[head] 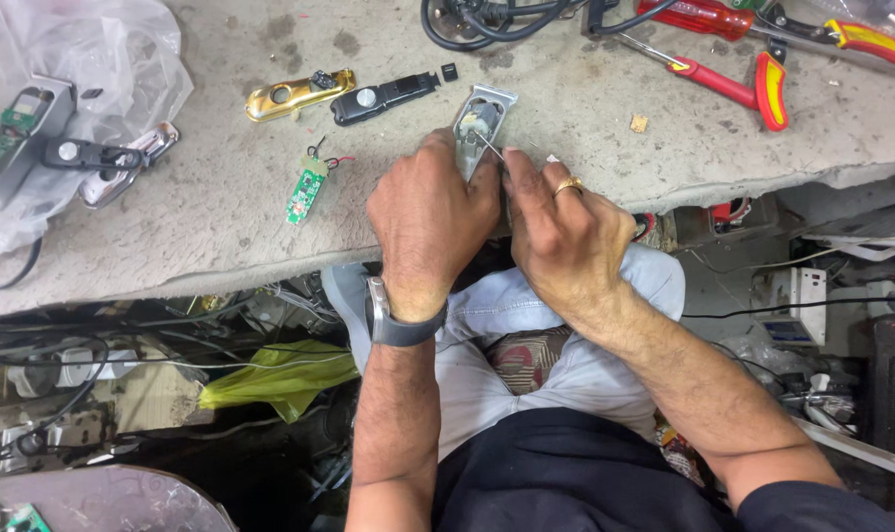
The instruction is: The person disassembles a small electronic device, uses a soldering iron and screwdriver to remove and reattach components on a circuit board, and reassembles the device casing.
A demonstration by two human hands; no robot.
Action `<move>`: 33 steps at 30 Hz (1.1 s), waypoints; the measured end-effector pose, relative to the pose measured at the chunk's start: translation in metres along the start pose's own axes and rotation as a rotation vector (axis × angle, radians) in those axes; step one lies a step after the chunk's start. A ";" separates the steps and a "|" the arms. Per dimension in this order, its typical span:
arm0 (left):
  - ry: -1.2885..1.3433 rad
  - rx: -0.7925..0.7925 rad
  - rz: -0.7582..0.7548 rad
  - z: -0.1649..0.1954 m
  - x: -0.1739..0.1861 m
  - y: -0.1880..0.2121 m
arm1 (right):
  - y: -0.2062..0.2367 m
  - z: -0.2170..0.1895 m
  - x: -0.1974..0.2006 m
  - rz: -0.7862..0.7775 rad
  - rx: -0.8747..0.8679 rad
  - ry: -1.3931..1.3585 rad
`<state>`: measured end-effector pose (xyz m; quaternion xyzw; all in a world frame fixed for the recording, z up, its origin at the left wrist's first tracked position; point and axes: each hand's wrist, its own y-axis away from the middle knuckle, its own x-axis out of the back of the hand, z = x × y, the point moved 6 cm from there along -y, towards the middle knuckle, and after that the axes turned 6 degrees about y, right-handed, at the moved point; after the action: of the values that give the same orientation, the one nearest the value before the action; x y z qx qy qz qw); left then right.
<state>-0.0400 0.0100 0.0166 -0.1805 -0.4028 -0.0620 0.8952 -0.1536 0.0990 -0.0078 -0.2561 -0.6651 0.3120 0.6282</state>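
Observation:
My left hand (430, 222) grips a silver trimmer body (481, 123) with its casing off, holding it upright at the front edge of the grey workbench (221, 212). A watch sits on that wrist. My right hand (563, 232), with a gold ring on one finger, pinches a thin metal tool (491, 147) whose tip pokes into the open trimmer body. Both hands touch each other just in front of the bench edge, above my lap.
On the bench lie a green circuit board (306, 189), a gold shell (295, 96), a black shell (383, 98), trimmer parts on a clear plastic bag (83, 69), red-handled pliers (753, 84) and black cable (487, 20). Wires and clutter fill the floor below.

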 end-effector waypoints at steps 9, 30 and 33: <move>-0.015 -0.071 0.171 -0.004 -0.005 0.013 | -0.018 0.011 0.029 -0.132 -0.026 -0.234; -0.185 -0.151 0.283 -0.008 -0.020 0.027 | -0.092 -0.018 0.034 -0.419 0.483 0.023; -0.201 -0.092 0.244 -0.012 -0.021 0.019 | -0.057 -0.029 0.012 -0.409 0.330 0.223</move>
<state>-0.0410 0.0223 -0.0110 -0.2740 -0.4622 0.0472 0.8421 -0.1228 0.0719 0.0432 -0.0435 -0.5699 0.2528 0.7807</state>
